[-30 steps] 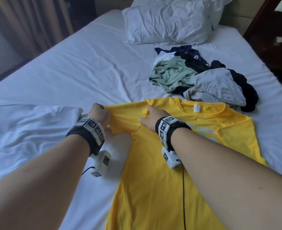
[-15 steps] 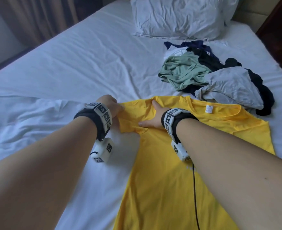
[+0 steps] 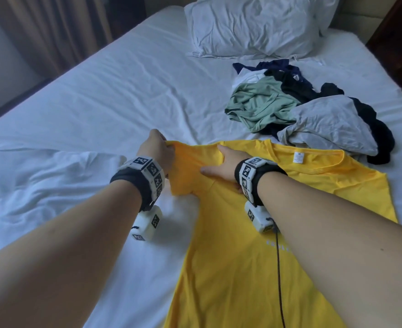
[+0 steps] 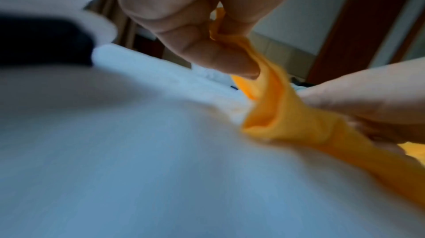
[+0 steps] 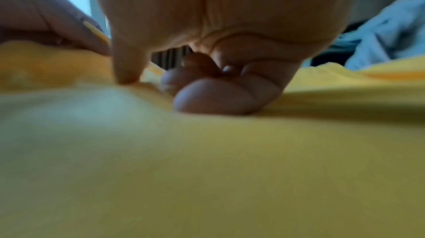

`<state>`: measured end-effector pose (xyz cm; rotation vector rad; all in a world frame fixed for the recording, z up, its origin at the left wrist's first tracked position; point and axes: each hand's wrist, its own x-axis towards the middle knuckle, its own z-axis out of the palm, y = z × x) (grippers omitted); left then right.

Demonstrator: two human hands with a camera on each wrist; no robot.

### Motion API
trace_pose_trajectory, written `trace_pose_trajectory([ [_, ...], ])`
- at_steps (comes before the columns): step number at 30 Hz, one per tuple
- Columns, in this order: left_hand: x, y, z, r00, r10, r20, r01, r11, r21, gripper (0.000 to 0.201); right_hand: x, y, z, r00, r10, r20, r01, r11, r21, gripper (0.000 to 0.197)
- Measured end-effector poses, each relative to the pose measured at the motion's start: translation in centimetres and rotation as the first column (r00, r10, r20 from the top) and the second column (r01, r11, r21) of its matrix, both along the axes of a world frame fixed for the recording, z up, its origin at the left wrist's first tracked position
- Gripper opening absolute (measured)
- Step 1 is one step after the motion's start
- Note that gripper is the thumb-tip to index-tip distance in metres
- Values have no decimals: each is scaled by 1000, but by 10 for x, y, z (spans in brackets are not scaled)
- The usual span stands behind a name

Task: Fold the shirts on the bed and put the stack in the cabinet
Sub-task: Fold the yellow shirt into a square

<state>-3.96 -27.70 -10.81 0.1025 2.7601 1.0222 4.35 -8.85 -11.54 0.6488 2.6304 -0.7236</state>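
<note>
A yellow shirt [image 3: 254, 233] is lying spread out on the bed [image 3: 114, 100], collar toward the pillow [image 3: 254, 27] and hem toward the person. A white label [image 3: 299, 157] is showing inside the collar, and pale lettering on the chest is partly hidden under the right forearm.

The left hand [image 3: 156, 150] is gripping the end of the shirt's sleeve [image 3: 190, 171]. In the left wrist view the fingers [image 4: 207, 49] are curling round a fold of yellow cloth [image 4: 276, 96], which is running taut from the hand down to the sheet. The sleeve end is lifting slightly off the bed at the hand.

The right hand [image 3: 226, 165] is lying on the shirt beside the sleeve seam, just near the left hand. In the head view the thumb is sticking out toward the left hand. In the right wrist view the thumb tip [image 5: 126, 76] is pressing down on the cloth while the other fingers [image 5: 214, 100] are curling under, knuckles resting on the yellow cloth [image 5: 207, 169]. Nothing is pinched in them.

A pile of unfolded clothes [image 3: 301, 110] in green, grey, white and dark blue is lying beyond the shirt, touching its collar edge at the grey piece. A rumpled white blanket [image 3: 41, 181] is lying to the left of the left arm. Both wrists are wearing black bands with patterned white blocks.
</note>
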Motion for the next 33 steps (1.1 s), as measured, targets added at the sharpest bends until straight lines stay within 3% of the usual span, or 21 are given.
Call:
trace_pose_trajectory([
  [1,9,11,14,998,-48,-31,49,998,31,18,5,5,0,986,-141,-88,124,977,-175,89],
  [2,19,22,29,993,-109,-42,112,989,93,23,11,11,1,938,-318,-137,250,895,-369,71],
  [4,41,47,55,976,-219,15,206,938,278,41,28,24,2,775,-632,-36,428,565,-706,55],
  [5,50,56,63,966,-253,60,218,913,345,48,38,28,2,705,-707,58,449,381,-809,55],
  [6,58,63,66,957,-275,96,222,902,369,53,48,31,3,664,-737,127,443,251,-860,59],
  [8,65,68,59,951,-286,120,241,925,294,53,63,34,0,642,-747,173,427,160,-890,65],
  [10,67,68,47,951,-289,104,271,949,158,44,72,35,-2,632,-763,136,431,200,-880,59],
  [12,67,66,33,948,-305,96,299,952,67,25,77,36,-3,636,-770,50,448,316,-836,52],
  [14,69,64,21,924,-368,108,373,927,-32,16,79,38,0,697,-711,-97,482,564,-671,58],
  [16,72,63,10,876,-450,173,477,862,-174,36,81,36,4,797,-551,-246,456,817,-353,63],
  [18,73,62,2,825,-493,276,560,781,-277,55,82,32,1,907,-326,-265,308,945,-108,77],
  [19,73,61,-1,808,-497,317,579,768,-274,61,82,30,-3,960,-196,-201,194,981,-32,91],
  [21,69,57,-6,789,-501,355,594,768,-238,71,83,26,-15,1000,5,-16,-4,998,68,116],
  [23,66,56,-10,773,-509,378,613,753,-239,79,86,25,-25,991,78,113,-90,990,106,129],
  [30,47,61,-29,711,-536,456,673,707,-218,86,84,22,-40,975,92,201,-131,973,188,145],
  [33,48,64,-33,725,-504,470,654,718,-238,84,83,25,-43,973,104,207,-142,973,180,144],
])
